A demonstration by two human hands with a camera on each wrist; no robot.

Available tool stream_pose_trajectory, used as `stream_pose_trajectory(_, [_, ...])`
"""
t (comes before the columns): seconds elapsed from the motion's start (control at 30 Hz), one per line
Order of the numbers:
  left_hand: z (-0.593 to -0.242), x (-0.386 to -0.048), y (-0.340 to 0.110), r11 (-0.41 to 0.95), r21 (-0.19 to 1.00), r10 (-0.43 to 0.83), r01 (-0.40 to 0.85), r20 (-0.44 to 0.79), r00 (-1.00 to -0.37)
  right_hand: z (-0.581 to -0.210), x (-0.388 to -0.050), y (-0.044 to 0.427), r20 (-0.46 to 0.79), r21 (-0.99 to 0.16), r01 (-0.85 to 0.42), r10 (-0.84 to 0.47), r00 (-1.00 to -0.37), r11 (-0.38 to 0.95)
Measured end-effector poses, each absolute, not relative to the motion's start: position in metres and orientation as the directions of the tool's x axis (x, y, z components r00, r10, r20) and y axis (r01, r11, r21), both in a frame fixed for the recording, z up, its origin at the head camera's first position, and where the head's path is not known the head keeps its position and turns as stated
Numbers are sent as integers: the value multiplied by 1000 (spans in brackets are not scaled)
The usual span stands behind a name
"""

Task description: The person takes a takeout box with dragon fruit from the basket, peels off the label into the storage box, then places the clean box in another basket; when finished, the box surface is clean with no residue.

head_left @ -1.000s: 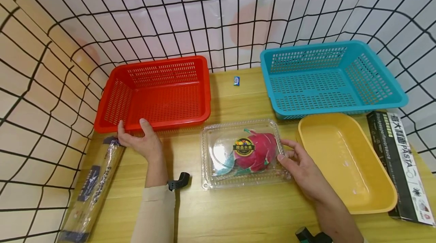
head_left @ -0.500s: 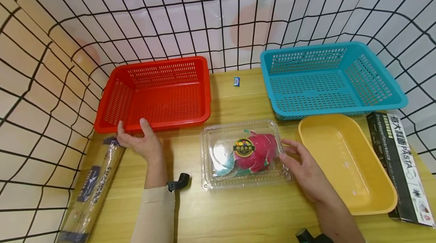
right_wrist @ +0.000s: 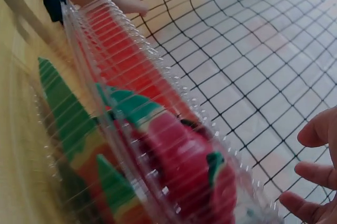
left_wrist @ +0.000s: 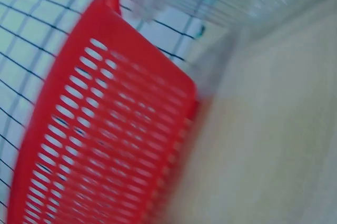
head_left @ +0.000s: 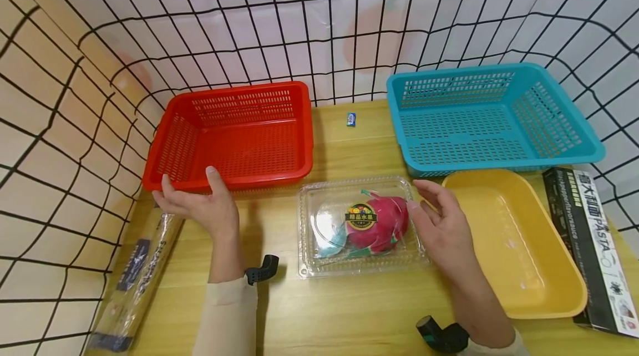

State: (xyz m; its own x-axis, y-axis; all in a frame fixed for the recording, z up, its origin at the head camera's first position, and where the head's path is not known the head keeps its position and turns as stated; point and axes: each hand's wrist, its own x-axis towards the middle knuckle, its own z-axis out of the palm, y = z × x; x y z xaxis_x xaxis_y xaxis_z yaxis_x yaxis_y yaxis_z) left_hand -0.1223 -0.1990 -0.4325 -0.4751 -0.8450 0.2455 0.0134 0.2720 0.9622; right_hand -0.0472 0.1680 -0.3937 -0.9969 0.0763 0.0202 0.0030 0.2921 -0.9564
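Hands (head_left: 199, 206) (head_left: 446, 228) astride container (head_left: 344, 268), long axis left-right

At 5 o'clock from the middle of the head view, a round black sticker (head_left: 361, 217) on the clear box (head_left: 339, 269) says 精品水果, with tiny words below it, too small to read. Between 3 and 4 o'clock, the long box (head_left: 596, 250) says PASTA in big letters on its white part, next to big Chinese signs that end in 大利面. Its black part says Blackpepperflavorsauce, all in one run. At 8 o'clock, dark letters run along the bag (head_left: 143, 278), too blurry to read. Between 1 and 2 o'clock, the little blue packet (head_left: 351, 119) has letters too small to read.
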Motion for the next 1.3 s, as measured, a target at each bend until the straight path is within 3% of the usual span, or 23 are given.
stream_pose_trajectory(0.23, [-404, -113, -184, 442, 889, -707, 118, 426, -565, -386, -59, 155, 166, -933, -146, 34, -986, 329])
stream_pose_trajectory(0.5, [-389, -99, -155, 337, 889, -530, 309, 451, -718, -384, -73, 145, 214, -861, -219, -65, -975, 459])
stream_pose_trajectory(0.7, [-403, -88, -133, 311, 862, -281, 401, 486, -827, -385, -82, 141, 175, -782, -265, -210, -962, 563])
stream_pose_trajectory(0.97, [-431, -81, -116, 303, 786, 76, 538, 543, -836, -394, -93, 138, 186, -724, -363, -341, -922, 587])
stream_pose_trajectory(1.1, [-443, -78, -110, 312, 783, 135, 538, 524, -841, -396, -97, 138, 197, -686, -399, -372, -907, 608])
stream_pose_trajectory(1.3, [-449, -74, -104, 261, 841, 162, 474, 446, -880, -389, -105, 140, 79, -640, -372, -425, -902, 672])
